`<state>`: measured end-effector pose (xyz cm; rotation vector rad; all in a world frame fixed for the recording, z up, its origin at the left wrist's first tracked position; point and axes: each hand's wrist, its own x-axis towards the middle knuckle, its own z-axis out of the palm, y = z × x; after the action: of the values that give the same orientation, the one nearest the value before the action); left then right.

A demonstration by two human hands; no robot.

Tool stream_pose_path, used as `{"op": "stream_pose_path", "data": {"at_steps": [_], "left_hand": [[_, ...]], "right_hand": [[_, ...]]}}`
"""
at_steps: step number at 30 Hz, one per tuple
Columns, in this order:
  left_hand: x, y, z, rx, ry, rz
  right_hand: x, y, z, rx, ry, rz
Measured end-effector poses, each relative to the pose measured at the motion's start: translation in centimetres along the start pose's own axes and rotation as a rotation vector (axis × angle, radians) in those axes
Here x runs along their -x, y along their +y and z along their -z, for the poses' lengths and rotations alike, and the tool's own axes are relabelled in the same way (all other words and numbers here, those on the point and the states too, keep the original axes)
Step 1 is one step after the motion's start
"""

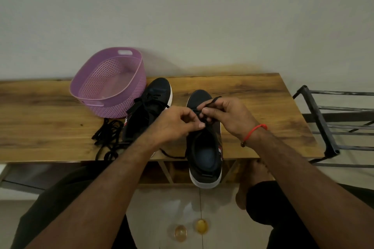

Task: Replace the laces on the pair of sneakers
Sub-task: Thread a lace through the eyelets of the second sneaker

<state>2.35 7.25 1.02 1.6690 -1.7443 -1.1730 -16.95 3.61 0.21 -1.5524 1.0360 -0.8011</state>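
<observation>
Right now both hands sit over the near sneaker [204, 147], which lies toe to the wall, heel overhanging the table [253, 97] edge. Right hand [228, 117] pinches the black lace [210, 101]; left hand [178, 123] pinches at the eyelets. Second sneaker [149, 111] lies left, roughly parallel. Old laces [109, 137] lie further left.

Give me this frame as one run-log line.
step: lacing right sneaker | left hand: pinching black lace | right hand: pinching same lace | left sneaker: laced | loose laces: on table
</observation>
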Motion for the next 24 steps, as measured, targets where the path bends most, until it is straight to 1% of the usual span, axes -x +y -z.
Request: {"op": "stream_pose_path", "data": {"at_steps": [4, 6, 10, 12, 15, 17, 20, 22, 24], "left_hand": [[-0.6, -0.1, -1.9, -0.061, 0.203, -0.054], [-0.7, -0.1, -2.3, -0.079, 0.253, -0.105], [-0.9, -0.3, -3.0, -0.186, 0.259, -0.209], [-1.0, -0.3, -3.3, -0.23, 0.267, -0.208], [-1.0, -0.3, -3.6, -0.202, 0.267, -0.171], [-0.9, -0.2, -3.1, -0.222, 0.27, -0.141], [-0.9, -0.1, -1.8, -0.176, 0.236, -0.112], [-0.8, 0.1, -0.7, -0.16, 0.218, -0.087], [-0.6, 0.2, 0.1, -0.191, 0.232, -0.088]], "right_hand": [[0.1, -0.2, 0.3, -0.101, 0.0, 0.038], [0.1, -0.2, 0.5, -0.153, -0.015, 0.037], [0.0, -0.1, 0.7, -0.122, -0.074, 0.038], [0.0, -0.1, 0.7, -0.119, -0.113, 0.027], [0.1, -0.1, 0.7, -0.08, -0.137, -0.007], [0.1, 0.0, 1.0, -0.102, -0.092, -0.043], [0.0, 0.1, 1.6, -0.195, 0.018, -0.107], [0.1, 0.1, 1.7, -0.233, 0.035, -0.152], [0.1, 0.1, 1.7, -0.268, 0.032, -0.19]]}}
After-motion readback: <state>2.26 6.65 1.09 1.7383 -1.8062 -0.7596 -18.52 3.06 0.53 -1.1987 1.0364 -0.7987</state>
